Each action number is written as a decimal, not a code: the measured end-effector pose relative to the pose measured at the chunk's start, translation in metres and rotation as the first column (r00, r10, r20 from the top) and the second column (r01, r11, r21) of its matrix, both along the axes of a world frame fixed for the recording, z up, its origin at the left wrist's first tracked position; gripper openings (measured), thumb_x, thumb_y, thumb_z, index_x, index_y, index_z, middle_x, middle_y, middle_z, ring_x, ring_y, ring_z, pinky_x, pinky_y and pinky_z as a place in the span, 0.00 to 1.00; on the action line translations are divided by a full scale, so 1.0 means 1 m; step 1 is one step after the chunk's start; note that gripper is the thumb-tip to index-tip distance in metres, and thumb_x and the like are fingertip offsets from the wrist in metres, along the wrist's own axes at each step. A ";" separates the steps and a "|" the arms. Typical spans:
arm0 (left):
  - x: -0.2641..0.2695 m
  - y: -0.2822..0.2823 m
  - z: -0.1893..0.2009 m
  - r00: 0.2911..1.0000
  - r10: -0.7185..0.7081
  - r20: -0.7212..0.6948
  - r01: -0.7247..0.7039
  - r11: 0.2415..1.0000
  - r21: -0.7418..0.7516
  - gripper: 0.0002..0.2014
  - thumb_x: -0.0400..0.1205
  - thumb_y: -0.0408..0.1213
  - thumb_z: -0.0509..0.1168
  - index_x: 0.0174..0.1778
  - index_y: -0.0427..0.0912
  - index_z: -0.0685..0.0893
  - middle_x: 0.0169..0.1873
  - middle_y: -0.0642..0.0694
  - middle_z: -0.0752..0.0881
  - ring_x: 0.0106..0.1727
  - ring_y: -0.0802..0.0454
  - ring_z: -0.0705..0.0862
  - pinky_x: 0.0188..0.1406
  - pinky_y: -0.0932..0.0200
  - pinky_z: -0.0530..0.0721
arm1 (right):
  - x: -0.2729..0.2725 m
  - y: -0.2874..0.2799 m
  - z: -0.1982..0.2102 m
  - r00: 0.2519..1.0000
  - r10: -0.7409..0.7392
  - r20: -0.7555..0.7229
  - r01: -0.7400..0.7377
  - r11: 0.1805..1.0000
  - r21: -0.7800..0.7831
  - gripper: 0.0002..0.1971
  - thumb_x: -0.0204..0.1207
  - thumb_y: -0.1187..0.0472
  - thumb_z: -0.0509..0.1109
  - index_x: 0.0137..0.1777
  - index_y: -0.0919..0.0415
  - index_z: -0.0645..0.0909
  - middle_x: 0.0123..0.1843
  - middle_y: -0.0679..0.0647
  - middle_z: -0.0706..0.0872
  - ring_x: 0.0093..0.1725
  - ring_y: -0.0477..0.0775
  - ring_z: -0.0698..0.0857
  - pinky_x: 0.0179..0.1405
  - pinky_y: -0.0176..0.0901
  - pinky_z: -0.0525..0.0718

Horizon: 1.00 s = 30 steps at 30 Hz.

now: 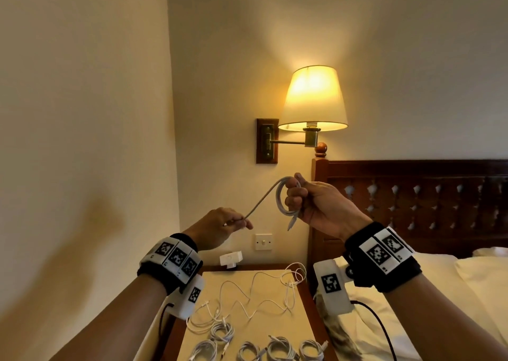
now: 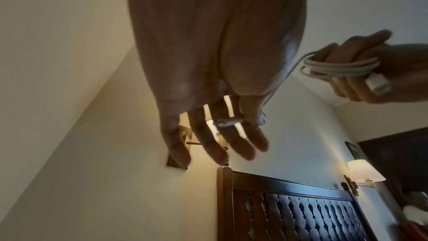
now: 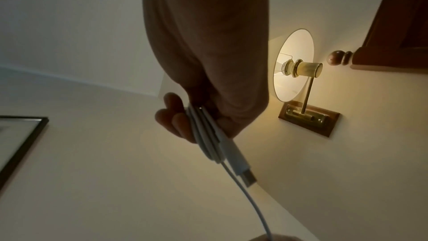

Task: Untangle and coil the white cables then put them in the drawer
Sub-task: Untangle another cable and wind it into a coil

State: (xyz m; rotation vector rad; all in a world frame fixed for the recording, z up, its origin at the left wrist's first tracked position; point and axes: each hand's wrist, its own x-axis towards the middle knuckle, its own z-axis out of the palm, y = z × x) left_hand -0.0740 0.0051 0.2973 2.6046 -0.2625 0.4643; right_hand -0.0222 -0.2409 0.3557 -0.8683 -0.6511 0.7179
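Observation:
Both hands are raised in front of the wall. My right hand [image 1: 294, 195] grips a small coil of white cable [image 1: 283, 205], with its USB plug [image 1: 291, 224] hanging below the fist. The coil [image 3: 208, 135] and the plug [image 3: 241, 168] lie across the curled fingers in the right wrist view. The cable's free run [image 1: 261, 201] slants down left to my left hand [image 1: 242, 221], which pinches its end between thumb and fingers. The end connector [image 2: 229, 122] shows beside the left fingers. Loose white cables [image 1: 264, 297] sprawl on the nightstand [image 1: 269, 327]. No drawer is in view.
Several coiled white cables [image 1: 277, 349] lie in a row at the nightstand's near edge. A lit wall lamp [image 1: 313, 99] hangs just above the hands. A dark wooden headboard [image 1: 412, 195] and a bed [image 1: 426, 292] are on the right. A white adapter [image 1: 231, 259] sits behind the nightstand.

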 end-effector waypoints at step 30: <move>-0.032 -0.078 0.027 0.965 -0.218 -0.146 -0.100 0.207 -0.973 0.17 0.87 0.48 0.57 0.40 0.42 0.83 0.34 0.45 0.78 0.32 0.53 0.72 0.34 0.57 0.71 | -0.023 0.027 0.009 0.988 -0.093 0.122 0.118 0.969 -0.216 0.21 0.88 0.59 0.48 0.33 0.59 0.72 0.24 0.48 0.64 0.21 0.44 0.64 0.20 0.35 0.71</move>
